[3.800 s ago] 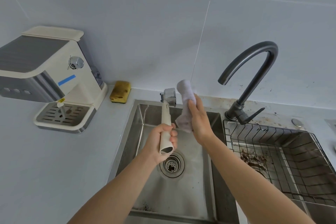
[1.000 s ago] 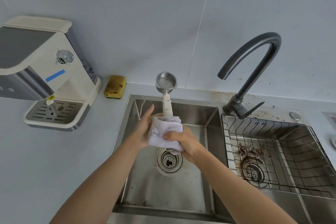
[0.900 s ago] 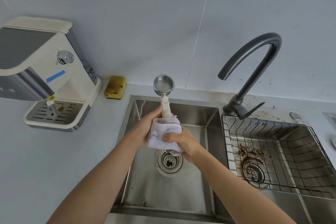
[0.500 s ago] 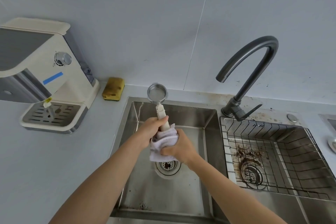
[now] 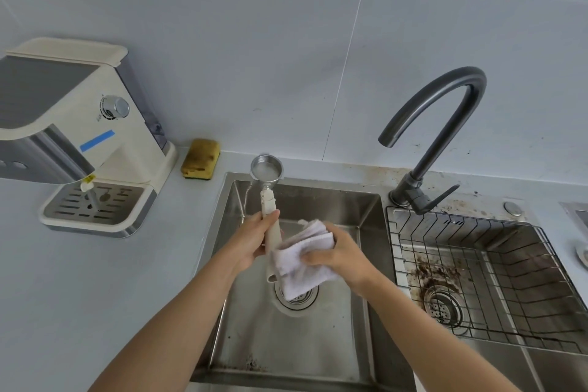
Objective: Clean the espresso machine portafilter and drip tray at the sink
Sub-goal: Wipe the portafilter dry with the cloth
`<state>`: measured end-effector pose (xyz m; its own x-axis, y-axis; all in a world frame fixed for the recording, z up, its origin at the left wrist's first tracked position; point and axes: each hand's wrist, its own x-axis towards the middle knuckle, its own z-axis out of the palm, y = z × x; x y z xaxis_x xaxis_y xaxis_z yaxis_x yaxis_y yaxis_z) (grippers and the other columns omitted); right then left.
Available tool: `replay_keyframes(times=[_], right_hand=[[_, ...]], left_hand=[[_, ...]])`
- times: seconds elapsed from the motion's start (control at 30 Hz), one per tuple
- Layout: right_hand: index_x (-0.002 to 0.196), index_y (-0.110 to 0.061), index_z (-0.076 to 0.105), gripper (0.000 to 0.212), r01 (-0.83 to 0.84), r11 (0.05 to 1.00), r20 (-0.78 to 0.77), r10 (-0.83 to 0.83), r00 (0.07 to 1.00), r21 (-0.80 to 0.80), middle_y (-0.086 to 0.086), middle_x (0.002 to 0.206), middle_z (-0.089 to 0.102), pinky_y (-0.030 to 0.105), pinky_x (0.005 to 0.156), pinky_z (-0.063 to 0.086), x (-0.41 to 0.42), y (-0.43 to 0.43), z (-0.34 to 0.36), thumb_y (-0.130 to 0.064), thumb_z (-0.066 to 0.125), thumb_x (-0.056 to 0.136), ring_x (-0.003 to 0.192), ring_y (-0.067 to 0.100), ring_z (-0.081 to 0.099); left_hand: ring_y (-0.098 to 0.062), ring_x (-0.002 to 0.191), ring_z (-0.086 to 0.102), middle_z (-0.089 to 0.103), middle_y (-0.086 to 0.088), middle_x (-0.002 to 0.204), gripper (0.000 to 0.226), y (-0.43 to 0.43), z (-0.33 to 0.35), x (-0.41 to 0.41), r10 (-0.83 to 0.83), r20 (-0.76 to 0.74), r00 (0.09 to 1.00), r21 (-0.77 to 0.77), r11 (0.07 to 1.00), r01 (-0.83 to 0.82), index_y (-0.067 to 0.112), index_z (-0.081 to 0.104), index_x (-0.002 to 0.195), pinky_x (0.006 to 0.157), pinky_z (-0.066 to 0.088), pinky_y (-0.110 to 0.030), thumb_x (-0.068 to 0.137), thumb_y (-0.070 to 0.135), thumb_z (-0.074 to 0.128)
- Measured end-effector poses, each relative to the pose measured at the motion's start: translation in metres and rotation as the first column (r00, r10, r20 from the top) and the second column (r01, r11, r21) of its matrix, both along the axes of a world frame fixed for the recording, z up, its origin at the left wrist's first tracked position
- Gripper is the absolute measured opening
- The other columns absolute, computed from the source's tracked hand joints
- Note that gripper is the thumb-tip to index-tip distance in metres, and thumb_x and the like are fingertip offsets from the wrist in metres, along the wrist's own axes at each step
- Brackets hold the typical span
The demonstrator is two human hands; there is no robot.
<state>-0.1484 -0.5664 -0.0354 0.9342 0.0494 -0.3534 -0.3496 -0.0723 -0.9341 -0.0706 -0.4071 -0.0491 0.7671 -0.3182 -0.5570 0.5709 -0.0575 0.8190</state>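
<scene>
— Fingers (image 5: pixel 269 218) clamped on anything?
— Yes, both, over the sink (image 5: pixel 318 200). Far left, the espresso machine (image 5: pixel 121 137) holds its drip tray (image 5: pixel 95 204). Left hand (image 5: pixel 251 239) grips the portafilter (image 5: pixel 269 204) handle; right hand (image 5: pixel 340 251) pinches a folded cloth (image 5: pixel 302 264) against it.

A dark gooseneck faucet (image 5: pixel 445 124) stands at the back of the surface (image 5: pixel 95 296). Well to its left, a stained yellow sponge (image 5: pixel 201 158) lies against the tiled wall (image 5: pixel 254 57). A black wire basket (image 5: pixel 461 219) sits just in front of the faucet, and a round metal cap (image 5: pixel 512 208) is near its right.

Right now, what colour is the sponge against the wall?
The sponge is yellow with brownish stains; the head view shows it.
</scene>
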Motion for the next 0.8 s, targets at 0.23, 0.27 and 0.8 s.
replay_keyframes(times=[0.23,0.27,0.8], right_hand=[[0.096,-0.022,0.061,0.039,0.197,0.965,0.160,-0.225,0.961,0.176,0.004,0.092,0.068,0.031,0.066,0.054,0.034,-0.024,0.042,-0.019,0.070,0.059,0.085,0.020,0.067],[0.092,-0.023,0.061,0.031,0.214,0.959,0.182,-0.247,0.952,0.186,0.000,0.087,0.068,0.027,0.060,0.053,0.038,-0.027,0.047,-0.016,0.066,0.063,0.081,0.016,0.067],[0.138,-0.026,0.032,0.064,0.065,0.717,0.281,0.187,0.941,-0.694,0.008,0.135,0.028,0.040,0.100,0.041,0.062,-0.029,0.036,-0.024,0.064,0.083,0.117,0.030,0.043]], left_hand=[[-0.014,0.056,0.051,0.052,-0.004,0.069,0.019,0.005,-0.006,-0.022,-0.135,-0.061,0.989,0.033,0.990,0.137,0.012,0.053,0.098,0.054,0.053,-0.027,0.093,0.030,0.051],[-0.013,0.053,0.050,0.052,-0.003,0.066,0.020,0.004,-0.006,-0.026,-0.146,-0.065,0.987,0.021,0.989,0.148,0.011,0.052,0.096,0.053,0.051,-0.027,0.093,0.030,0.052],[-0.010,0.047,0.046,0.049,0.000,0.061,0.024,-0.001,-0.001,-0.039,-0.164,-0.061,0.985,-0.018,0.986,0.163,0.011,0.048,0.090,0.046,0.043,-0.021,0.094,0.034,0.048]])
